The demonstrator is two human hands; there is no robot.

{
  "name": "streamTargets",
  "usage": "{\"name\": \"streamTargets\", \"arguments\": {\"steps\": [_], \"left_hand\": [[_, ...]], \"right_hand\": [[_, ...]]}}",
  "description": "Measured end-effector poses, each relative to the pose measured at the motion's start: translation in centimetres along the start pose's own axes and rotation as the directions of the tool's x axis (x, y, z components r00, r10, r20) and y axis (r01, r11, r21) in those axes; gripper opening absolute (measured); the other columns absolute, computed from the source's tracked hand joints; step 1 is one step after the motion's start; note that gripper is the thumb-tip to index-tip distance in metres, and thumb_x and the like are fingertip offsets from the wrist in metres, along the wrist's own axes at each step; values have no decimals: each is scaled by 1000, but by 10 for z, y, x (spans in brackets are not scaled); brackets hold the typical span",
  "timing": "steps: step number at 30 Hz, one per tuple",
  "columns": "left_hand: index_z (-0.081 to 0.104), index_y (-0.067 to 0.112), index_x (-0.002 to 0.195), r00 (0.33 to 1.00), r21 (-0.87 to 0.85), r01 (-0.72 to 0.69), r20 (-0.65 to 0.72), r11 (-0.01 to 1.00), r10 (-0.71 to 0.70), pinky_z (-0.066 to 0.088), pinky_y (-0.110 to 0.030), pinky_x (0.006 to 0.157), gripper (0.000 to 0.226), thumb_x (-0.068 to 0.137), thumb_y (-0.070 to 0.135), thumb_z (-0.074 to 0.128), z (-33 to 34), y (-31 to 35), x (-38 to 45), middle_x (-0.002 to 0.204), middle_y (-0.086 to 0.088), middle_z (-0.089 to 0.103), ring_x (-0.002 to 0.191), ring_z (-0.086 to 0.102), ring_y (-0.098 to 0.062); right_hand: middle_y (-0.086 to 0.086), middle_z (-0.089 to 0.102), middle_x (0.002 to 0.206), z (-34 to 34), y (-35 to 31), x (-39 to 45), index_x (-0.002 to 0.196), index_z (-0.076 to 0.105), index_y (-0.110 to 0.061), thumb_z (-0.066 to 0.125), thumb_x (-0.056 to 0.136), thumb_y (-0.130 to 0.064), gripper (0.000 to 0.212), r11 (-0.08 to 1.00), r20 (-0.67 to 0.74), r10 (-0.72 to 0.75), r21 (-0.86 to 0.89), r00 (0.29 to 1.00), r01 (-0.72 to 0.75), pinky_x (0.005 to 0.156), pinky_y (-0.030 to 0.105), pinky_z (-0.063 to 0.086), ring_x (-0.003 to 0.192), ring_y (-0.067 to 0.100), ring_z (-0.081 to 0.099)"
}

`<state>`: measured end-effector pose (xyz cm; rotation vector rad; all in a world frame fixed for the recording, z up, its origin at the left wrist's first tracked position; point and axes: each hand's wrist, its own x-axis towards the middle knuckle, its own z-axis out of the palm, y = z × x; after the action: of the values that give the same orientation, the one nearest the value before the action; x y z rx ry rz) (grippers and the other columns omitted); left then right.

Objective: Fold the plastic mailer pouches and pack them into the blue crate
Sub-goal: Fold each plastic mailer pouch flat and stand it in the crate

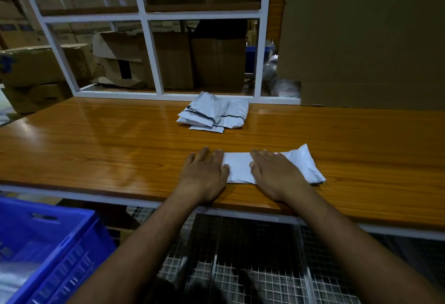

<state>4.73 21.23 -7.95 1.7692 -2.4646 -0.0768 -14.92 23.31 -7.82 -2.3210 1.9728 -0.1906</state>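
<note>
Lower left of the frame: the blue crate (48,243), below the front edge of the surface (96,140), with pale plastic dimly visible inside it. Upper left: stacked cardboard boxes (43,65) behind a white frame (150,46). Centre, toward the back of the surface: a loose pile of grey-white mailer pouches (214,112), lying well apart from the hands. Lower centre: the left hand (204,173) lies flat, fingers straight and slightly spread, its palm on the wood and its thumb touching the left end of a folded pouch (240,166). Just to the right: the right hand (274,171) presses palm-down on the same pouch, fingers straight and together, gripping nothing. The pouch's right end (305,164) puffs up beyond that hand. Bottom centre: wire mesh (240,267) beneath the surface. Upper right: a large cardboard panel (366,39) standing on the surface.
</note>
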Motion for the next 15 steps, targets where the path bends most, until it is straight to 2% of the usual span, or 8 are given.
{"name": "streamTargets", "arguments": {"steps": [3, 5, 6, 8, 10, 12, 15], "left_hand": [[26, 19, 158, 989, -27, -39, -142, 999, 34, 11, -42, 124, 56, 107, 42, 21, -2, 7, -1, 165, 2, 25, 154, 8, -16], [36, 20, 154, 961, -75, -106, -263, 992, 83, 22, -40, 119, 50, 107, 37, 27, -4, 16, 1, 160, -1, 37, 150, 21, -18], [40, 20, 151, 954, -107, -138, -281, 985, 103, 28, -38, 115, 47, 108, 35, 30, -4, 21, 3, 155, -3, 44, 145, 30, -19], [46, 22, 147, 968, -185, -156, -225, 970, 113, 35, -36, 107, 43, 109, 35, 32, -3, 28, 6, 146, -6, 53, 133, 44, -23], [45, 25, 148, 982, -197, -147, -142, 969, 120, 35, -35, 108, 45, 109, 40, 29, 1, 24, 8, 148, -4, 52, 132, 47, -22], [35, 32, 154, 987, -157, -158, -61, 975, 150, 24, -38, 118, 50, 108, 46, 22, 2, 14, 11, 158, 5, 40, 143, 35, -15], [17, 36, 159, 985, -147, -150, 59, 978, 160, 5, -46, 125, 55, 107, 52, 15, 0, 6, 15, 165, 13, 19, 152, 14, -7]], "right_hand": [[0, 8, 168, 3, 4, 3, 161, 8, -19, 13, 108, -42, 58, 999, 53, 16, -33, 998, -15, 124, 43, 6, 154, 19, 6], [-3, 4, 168, 4, 6, 5, 161, 4, -21, 12, 107, -43, 59, 999, 69, 22, -30, 997, -20, 124, 45, 3, 154, 18, 2], [-3, 2, 168, 4, 6, 5, 161, 4, -21, 12, 107, -43, 59, 1000, 72, 21, -25, 997, -19, 124, 45, 2, 154, 17, 1], [-4, 1, 168, 3, 8, 4, 161, 3, -21, 12, 108, -44, 59, 1000, 69, -7, 0, 998, 7, 124, 44, 2, 154, 16, 0], [-5, 0, 168, -1, 15, 2, 161, 4, -22, 13, 108, -45, 58, 998, 82, -51, 44, 995, 48, 125, 42, 1, 154, 15, -1], [-6, -2, 168, -7, 26, 1, 161, 4, -27, 14, 108, -46, 57, 995, 104, -82, 67, 991, 75, 124, 39, 0, 154, 14, -2], [-7, -6, 167, -9, 40, 3, 159, -2, -38, 10, 107, -50, 55, 998, 120, -47, -36, 992, 51, 124, 47, 2, 154, 20, -1]]}}
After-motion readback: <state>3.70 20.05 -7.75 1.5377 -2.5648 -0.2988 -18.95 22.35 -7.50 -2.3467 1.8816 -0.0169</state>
